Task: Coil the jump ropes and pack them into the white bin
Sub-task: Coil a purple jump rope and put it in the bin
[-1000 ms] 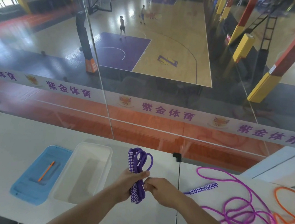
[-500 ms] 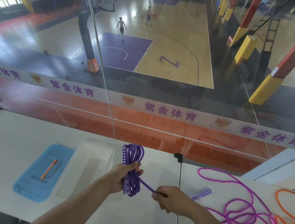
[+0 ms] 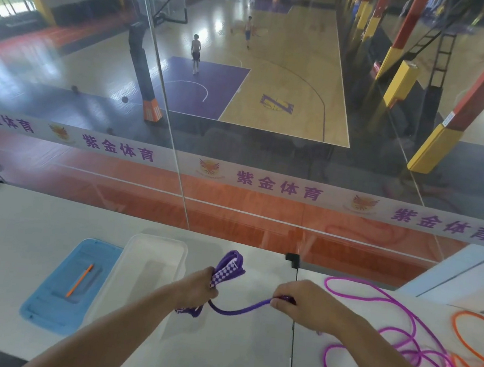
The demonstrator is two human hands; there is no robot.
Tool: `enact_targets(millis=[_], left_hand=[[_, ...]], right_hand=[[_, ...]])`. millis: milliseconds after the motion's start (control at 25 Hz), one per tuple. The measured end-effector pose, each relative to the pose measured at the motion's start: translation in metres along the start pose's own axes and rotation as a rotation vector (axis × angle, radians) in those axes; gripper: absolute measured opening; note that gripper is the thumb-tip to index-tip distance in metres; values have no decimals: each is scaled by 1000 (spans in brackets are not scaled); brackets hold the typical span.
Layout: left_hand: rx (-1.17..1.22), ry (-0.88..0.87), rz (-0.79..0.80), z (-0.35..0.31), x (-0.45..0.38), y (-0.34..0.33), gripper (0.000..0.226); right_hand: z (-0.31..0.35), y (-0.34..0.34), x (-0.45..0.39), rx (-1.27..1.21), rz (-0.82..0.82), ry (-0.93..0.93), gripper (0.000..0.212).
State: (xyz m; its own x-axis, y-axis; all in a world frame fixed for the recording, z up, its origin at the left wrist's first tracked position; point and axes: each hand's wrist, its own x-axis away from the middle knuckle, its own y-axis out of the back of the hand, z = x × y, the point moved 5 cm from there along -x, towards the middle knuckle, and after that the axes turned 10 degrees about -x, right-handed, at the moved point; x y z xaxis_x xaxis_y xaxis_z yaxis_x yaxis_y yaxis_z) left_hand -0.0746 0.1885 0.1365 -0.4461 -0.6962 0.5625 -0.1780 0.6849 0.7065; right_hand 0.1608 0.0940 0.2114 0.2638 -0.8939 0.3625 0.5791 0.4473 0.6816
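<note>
Forearms reach in from six o'clock over the pale table (image 3: pixel 18 227). From where I stand, the left hand (image 3: pixel 197 287) is clenched around a folded bundle of the dark purple jump rope (image 3: pixel 229 268), a checkered handle showing against the fingers and the bundle's loops poking out toward twelve o'clock. A loose tail runs from under that fist in a shallow sag toward three o'clock, where the right hand (image 3: pixel 302 303) pinches its end between fingertips, grip closed on the cord. So the coiling looks nearly finished: this seems to be the wrap-and-tie stage, with the tail drawn out ready to go round the bundle.

The next move, I'd judge, calls for passing that tail around the middle of the bundle and tucking it, keeping the left fist tight so the loops don't spill, then carrying it to the white bin (image 3: pixel 146 275), which sits just at nine o'clock of the left hand and looks empty. Beyond the bin at nine o'clock lies a blue lid (image 3: pixel 46 306) with an orange pen (image 3: pixel 79 280) on it. At three to four o'clock a magenta rope (image 3: pixel 380 335) sprawls uncoiled, an orange rope (image 3: pixel 470 339) beside it, both awaiting their turn.
</note>
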Motion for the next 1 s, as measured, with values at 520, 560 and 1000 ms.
enact_targets(millis=[520, 560, 1000], left_hand=[[1140, 27, 171, -61, 42, -34, 29], [1110, -8, 226, -68, 45, -34, 33], [609, -126, 301, -95, 43, -38, 36]], right_hand=[[-6, -35, -24, -812, -12, -373, 59], [-3, -40, -25, -875, -1, -339, 60], [8, -45, -34, -1032, -308, -364, 46]])
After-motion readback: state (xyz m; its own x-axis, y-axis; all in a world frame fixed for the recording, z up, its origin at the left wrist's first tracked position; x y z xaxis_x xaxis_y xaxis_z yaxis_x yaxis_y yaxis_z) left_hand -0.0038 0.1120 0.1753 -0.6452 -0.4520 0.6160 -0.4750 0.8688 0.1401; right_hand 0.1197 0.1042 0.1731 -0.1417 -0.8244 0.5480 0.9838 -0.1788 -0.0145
